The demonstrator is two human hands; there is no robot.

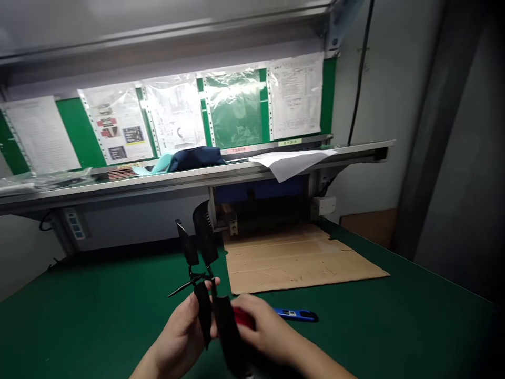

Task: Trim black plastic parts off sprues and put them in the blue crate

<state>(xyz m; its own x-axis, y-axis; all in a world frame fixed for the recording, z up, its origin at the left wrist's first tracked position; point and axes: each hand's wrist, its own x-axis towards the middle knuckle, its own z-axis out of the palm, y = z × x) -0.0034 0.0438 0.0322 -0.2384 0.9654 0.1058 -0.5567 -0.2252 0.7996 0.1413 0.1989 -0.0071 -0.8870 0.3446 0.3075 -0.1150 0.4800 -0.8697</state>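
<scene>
My left hand (182,330) grips the lower part of a black plastic piece (202,251) with several flat tabs joined on thin stems; two tabs stick up above my fingers. My right hand (263,330) is closed round a red-handled tool (241,317), its tip against the black piece near my left thumb. Both hands hover low over the green bench top (98,310). The red tool's working end is hidden behind the black tabs.
A blue tool (295,315) lies on the mat just right of my right hand. A flat cardboard sheet (295,258) lies beyond it. A metal shelf (189,181) carries a dark blue pouch (197,157) and white paper (290,162). Sleeved documents hang above.
</scene>
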